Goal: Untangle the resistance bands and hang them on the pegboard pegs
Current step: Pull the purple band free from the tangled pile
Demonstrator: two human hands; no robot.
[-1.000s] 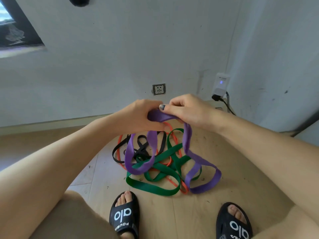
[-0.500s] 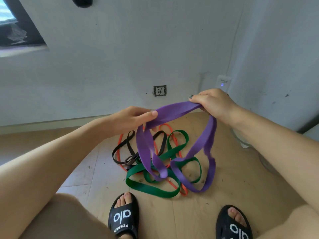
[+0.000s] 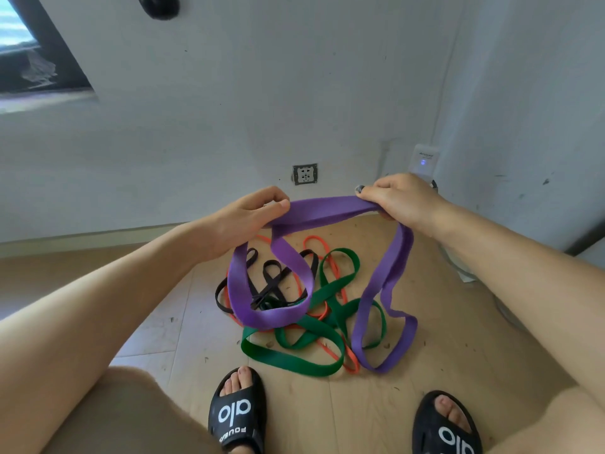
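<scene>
1. We hold the purple band (image 3: pixel 322 209) up in the air with both hands. Our left hand (image 3: pixel 244 221) has its fingers curled round one end of the top part. Our right hand (image 3: pixel 401 199) pinches the other end, with its fingers bent over the band.

2. The flat part of the purple band runs between our two hands. Two long loops hang down from it. One loop hangs under the left hand, and the other drops down by the right hand to the wooden floor (image 3: pixel 458 339).

3. The green band (image 3: pixel 291 358), the orange band (image 3: pixel 352 365) and the black band (image 3: pixel 271 283) lie in a messy pile on the floor, in front of our black sandals (image 3: pixel 237 411).

4. The low right loop seems to lie over the green band. We cannot tell if it goes through it.

5. To do this step well, we think we should lift slowly and watch the pile. If the green band comes up too, we should stop and slip the loop free, not tug.

6. We should keep a firm hold, because a stretchy band can snap back.

7. We cannot see the pegboard here, so hanging comes later.
</scene>
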